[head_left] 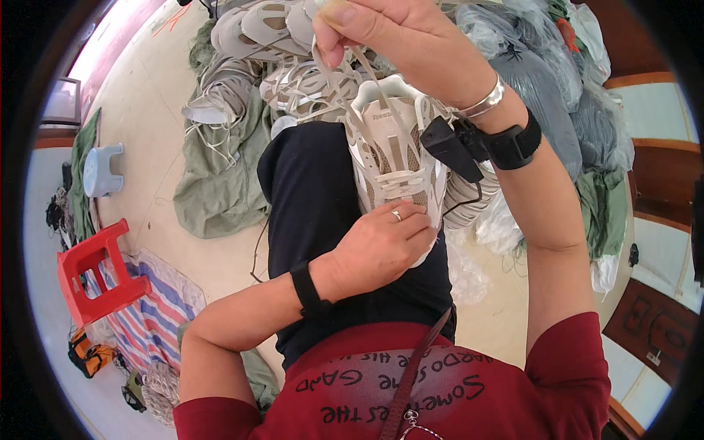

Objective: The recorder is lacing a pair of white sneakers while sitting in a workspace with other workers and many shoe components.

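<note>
A white and beige sneaker (392, 154) rests on my lap, toe pointing away from me. My left hand (381, 246), with a ring on one finger, grips the sneaker at its heel end and holds it steady. My right hand (381, 29) is raised above the shoe, fingers pinched on a pale shoelace (367, 70) that runs up from the eyelets. A silver bangle and a black wrist strap with a small black device (458, 147) sit on my right forearm.
A heap of similar pale sneakers (264, 44) lies ahead on a green cloth (220, 183). Clear plastic bags and grey bundles (543, 81) pile up at the right. A red plastic stool (95, 271), a blue stool (103, 170) and a striped mat (158, 308) stand at the left.
</note>
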The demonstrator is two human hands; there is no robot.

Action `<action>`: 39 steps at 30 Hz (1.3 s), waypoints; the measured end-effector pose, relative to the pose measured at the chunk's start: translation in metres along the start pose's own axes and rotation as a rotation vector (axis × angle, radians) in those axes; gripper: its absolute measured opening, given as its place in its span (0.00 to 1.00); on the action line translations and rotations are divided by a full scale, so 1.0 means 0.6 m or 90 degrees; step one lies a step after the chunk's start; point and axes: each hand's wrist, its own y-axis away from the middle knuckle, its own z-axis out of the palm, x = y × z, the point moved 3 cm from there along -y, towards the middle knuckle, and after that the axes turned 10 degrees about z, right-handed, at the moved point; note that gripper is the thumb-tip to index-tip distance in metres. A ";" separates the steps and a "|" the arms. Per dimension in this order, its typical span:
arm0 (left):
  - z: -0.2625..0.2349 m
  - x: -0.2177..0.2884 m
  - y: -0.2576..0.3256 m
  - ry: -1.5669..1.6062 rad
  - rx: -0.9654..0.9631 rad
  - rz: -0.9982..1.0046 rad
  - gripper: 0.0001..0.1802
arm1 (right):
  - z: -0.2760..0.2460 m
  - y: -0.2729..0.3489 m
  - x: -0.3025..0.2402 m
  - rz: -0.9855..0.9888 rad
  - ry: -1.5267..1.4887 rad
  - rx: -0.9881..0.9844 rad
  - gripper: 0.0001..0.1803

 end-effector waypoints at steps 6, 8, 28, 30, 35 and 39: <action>-0.065 -0.068 0.030 0.215 0.275 -0.357 0.13 | -0.045 0.034 0.013 0.040 -0.075 0.096 0.18; -0.092 -0.094 0.033 0.059 0.252 -0.337 0.14 | -0.061 0.037 0.031 0.075 -0.098 0.094 0.18; -0.088 -0.119 -0.014 -0.010 0.093 -0.183 0.06 | -0.034 0.016 0.013 0.003 -0.041 0.042 0.16; -0.086 -0.121 -0.018 0.027 0.053 -0.143 0.08 | -0.013 -0.002 0.025 -0.028 0.017 0.028 0.16; -0.091 -0.128 -0.028 0.376 0.216 -0.267 0.11 | 0.032 -0.025 0.018 0.073 0.107 -0.082 0.16; -0.102 -0.145 -0.017 0.104 0.243 -0.269 0.09 | -0.017 0.016 0.082 -0.142 0.595 0.177 0.13</action>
